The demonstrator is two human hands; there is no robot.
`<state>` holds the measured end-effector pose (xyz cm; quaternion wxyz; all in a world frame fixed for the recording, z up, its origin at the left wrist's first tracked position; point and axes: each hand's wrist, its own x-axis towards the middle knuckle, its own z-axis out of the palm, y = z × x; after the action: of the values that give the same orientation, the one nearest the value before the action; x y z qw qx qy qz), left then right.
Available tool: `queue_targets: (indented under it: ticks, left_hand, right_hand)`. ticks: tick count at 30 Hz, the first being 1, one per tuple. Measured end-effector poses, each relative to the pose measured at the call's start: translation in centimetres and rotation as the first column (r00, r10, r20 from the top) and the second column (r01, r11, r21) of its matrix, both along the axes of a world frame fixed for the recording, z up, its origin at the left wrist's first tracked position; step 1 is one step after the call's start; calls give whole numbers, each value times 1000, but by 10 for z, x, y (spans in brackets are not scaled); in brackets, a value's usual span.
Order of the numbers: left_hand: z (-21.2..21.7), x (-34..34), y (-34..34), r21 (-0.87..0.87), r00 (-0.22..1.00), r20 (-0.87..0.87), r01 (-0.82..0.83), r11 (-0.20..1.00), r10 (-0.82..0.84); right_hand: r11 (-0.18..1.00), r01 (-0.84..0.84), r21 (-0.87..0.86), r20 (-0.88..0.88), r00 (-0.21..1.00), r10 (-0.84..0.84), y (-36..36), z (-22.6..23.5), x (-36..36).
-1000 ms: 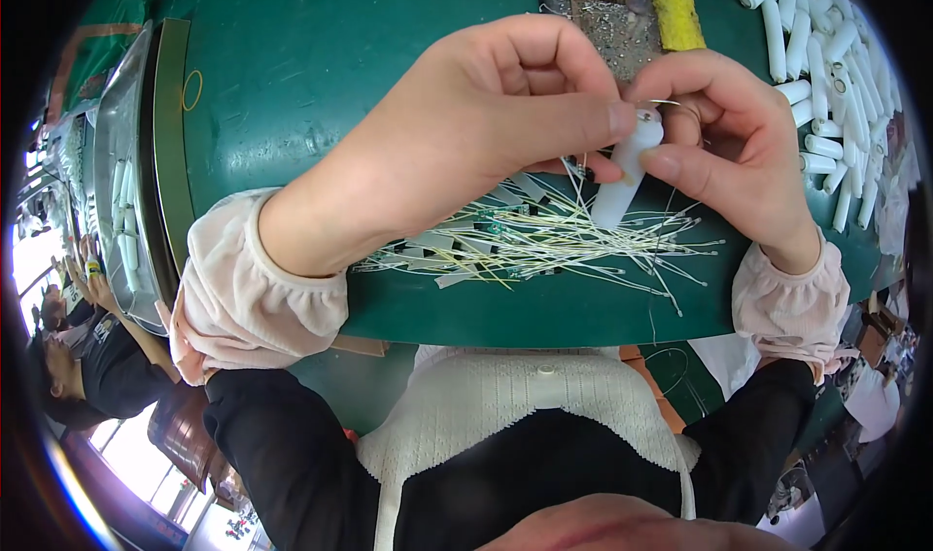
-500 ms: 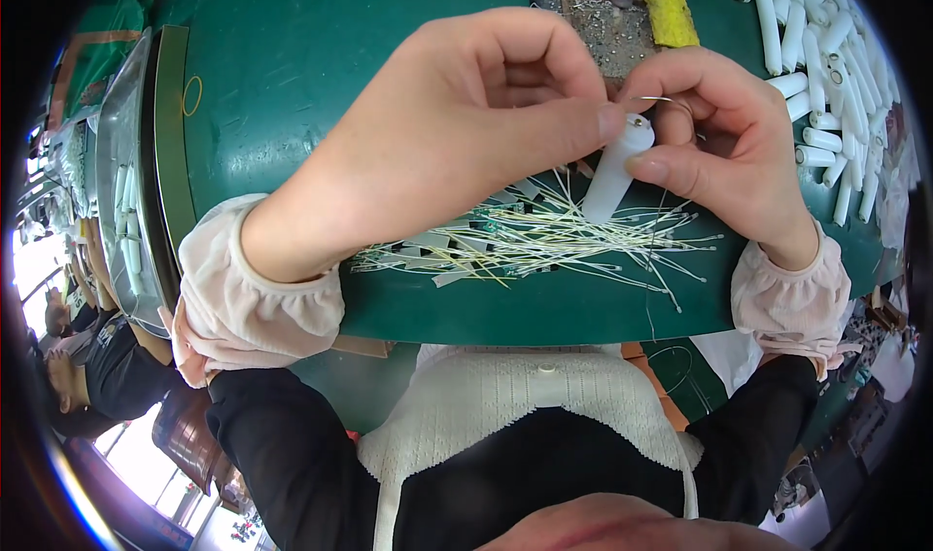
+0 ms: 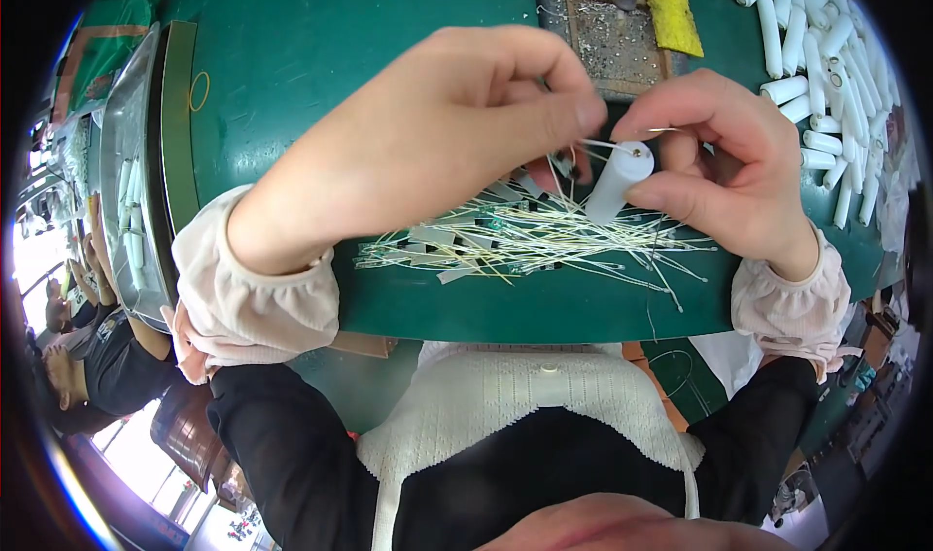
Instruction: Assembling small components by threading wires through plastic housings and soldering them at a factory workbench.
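Right of centre, in the upper half of the frame, a short white plastic cylinder (image 3: 619, 187) is held tilted, its upper end facing the viewer and bearing a small brass-coloured contact. The right hand (image 3: 729, 153) has its grip clamped on the cylinder: the thumb tip lies against the right side, the forefinger arches near the upper end, and the remaining fingers are partly hidden. A thin silvery strand (image 3: 663, 129) projects beside the right forefinger. The left hand (image 3: 476, 119) has thumb and forefinger brought together on a thin white insulated wire (image 3: 603, 144), which runs to the cylinder's upper end. Mid-frame, below the hands, a loose pile of white and yellowish wires with small green circuit boards (image 3: 525, 245) lies on the dark green table (image 3: 340, 65). Upper right: a heap of white tubes (image 3: 846, 94). Top, right of centre: a yellow sponge (image 3: 673, 17) at the edge of a speckled grey metal plate (image 3: 612, 46). Left rim: pale print on a co-worker's black shirt (image 3: 119, 359), too small to read.
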<state>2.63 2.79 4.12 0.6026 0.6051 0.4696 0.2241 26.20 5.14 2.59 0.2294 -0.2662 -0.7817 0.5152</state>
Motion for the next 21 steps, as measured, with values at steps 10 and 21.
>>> queue_targets:
  ticks: [10,21]
  left_hand:
    - [-8,-8,7,-302,896,414,-29,953,159]
    - [-1,-6,-1,231,969,187,-203,952,161]
  right_hand:
    - [996,29,87,34,999,-32,1,3,-4]
    - [985,101,141,66,992,-111,-1,4,-10]
